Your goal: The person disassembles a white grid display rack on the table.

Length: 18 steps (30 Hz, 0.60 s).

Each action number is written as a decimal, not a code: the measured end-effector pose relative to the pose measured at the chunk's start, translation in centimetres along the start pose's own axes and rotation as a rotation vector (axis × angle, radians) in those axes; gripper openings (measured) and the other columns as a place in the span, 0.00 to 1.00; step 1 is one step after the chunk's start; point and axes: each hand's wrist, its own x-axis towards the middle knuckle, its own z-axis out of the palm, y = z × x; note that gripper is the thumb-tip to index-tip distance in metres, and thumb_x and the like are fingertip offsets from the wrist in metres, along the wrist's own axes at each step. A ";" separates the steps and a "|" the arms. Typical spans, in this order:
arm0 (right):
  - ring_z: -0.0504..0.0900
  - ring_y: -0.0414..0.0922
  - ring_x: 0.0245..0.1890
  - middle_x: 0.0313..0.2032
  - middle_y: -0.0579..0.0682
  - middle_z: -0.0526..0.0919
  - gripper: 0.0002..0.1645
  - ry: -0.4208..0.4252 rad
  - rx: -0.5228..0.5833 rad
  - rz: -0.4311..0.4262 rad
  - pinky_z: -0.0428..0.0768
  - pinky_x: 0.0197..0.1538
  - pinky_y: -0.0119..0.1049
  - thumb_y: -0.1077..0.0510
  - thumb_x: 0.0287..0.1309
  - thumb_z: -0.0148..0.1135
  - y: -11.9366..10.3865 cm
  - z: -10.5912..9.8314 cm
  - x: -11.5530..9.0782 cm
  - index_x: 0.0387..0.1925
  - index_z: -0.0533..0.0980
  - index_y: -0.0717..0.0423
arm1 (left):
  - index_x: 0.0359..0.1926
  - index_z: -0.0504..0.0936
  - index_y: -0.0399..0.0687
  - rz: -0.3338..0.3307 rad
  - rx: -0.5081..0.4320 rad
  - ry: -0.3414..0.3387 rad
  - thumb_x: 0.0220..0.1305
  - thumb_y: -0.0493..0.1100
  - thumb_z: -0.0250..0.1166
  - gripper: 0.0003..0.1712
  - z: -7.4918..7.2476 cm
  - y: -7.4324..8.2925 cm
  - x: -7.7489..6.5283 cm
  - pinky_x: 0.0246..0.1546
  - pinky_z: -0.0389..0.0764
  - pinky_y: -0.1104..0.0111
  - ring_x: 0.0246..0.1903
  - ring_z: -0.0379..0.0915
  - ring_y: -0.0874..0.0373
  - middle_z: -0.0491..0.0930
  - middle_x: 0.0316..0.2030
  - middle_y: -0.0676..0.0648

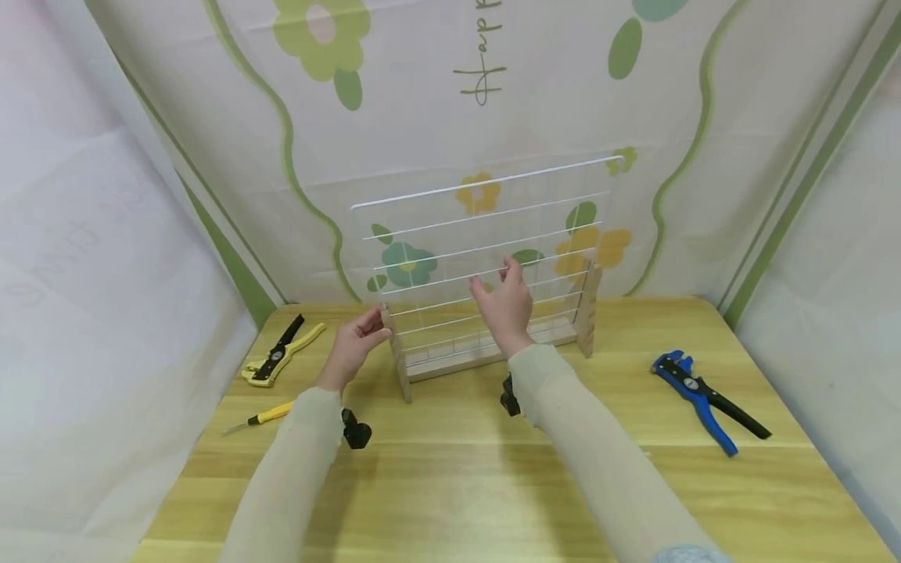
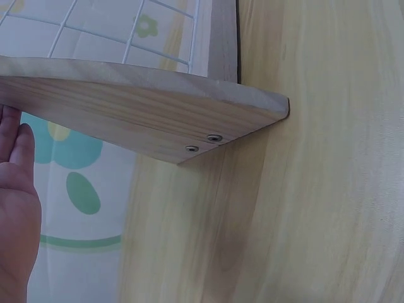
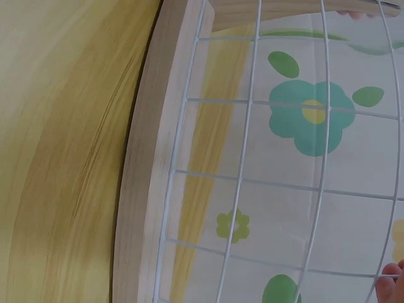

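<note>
A white wire grid (image 1: 486, 252) stands upright in a wooden base, between two wooden side panels. My left hand (image 1: 352, 346) is at the left side panel (image 1: 397, 352), its fingertips touching the panel near the top. From the left wrist view, the fingers (image 2: 9, 142) reach the outer face of this panel (image 2: 151, 117), which has two metal screws low down. My right hand (image 1: 505, 307) is raised before the middle of the grid, thumb and bent fingers apart. In the right wrist view its fingertips (image 3: 388, 285) are at a grid wire; whether they press it is unclear.
Yellow-and-black pliers (image 1: 277, 353) and a yellow-handled knife (image 1: 263, 414) lie left on the wooden table (image 1: 436, 485). Blue-and-black pliers (image 1: 704, 399) lie to the right. A flower-patterned curtain (image 1: 436, 102) hangs behind the grid.
</note>
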 end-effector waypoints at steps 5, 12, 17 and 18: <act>0.80 0.53 0.38 0.47 0.59 0.78 0.42 -0.019 -0.026 -0.009 0.78 0.37 0.43 0.43 0.51 0.63 -0.2 -0.3 0.0 0.59 0.62 0.64 | 0.65 0.63 0.37 0.021 -0.020 -0.002 0.60 0.38 0.62 0.33 0.0 -0.1 0.0 0.49 0.73 0.77 0.52 0.72 0.63 0.67 0.61 0.36; 0.79 0.50 0.27 0.45 0.60 0.78 0.41 -0.015 -0.026 -0.026 0.76 0.28 0.39 0.45 0.51 0.63 -0.5 -0.5 -0.2 0.59 0.61 0.65 | 0.64 0.65 0.36 0.006 -0.010 -0.015 0.59 0.37 0.64 0.32 -0.3 0.3 -0.4 0.47 0.75 0.76 0.47 0.74 0.67 0.70 0.59 0.35; 0.77 0.48 0.23 0.47 0.60 0.78 0.42 -0.035 -0.024 -0.005 0.72 0.24 0.35 0.45 0.51 0.64 -0.6 -0.4 -0.4 0.60 0.61 0.64 | 0.63 0.66 0.36 -0.015 0.010 -0.014 0.57 0.38 0.65 0.33 -0.4 0.2 -0.9 0.46 0.76 0.76 0.47 0.74 0.68 0.71 0.58 0.35; 0.77 0.48 0.24 0.47 0.60 0.78 0.42 -0.036 -0.017 0.000 0.71 0.24 0.35 0.45 0.51 0.64 -0.6 -0.4 -0.5 0.60 0.61 0.64 | 0.63 0.66 0.35 -0.014 0.006 -0.016 0.57 0.38 0.66 0.33 -0.5 0.1 -1.0 0.46 0.76 0.75 0.46 0.75 0.68 0.70 0.58 0.34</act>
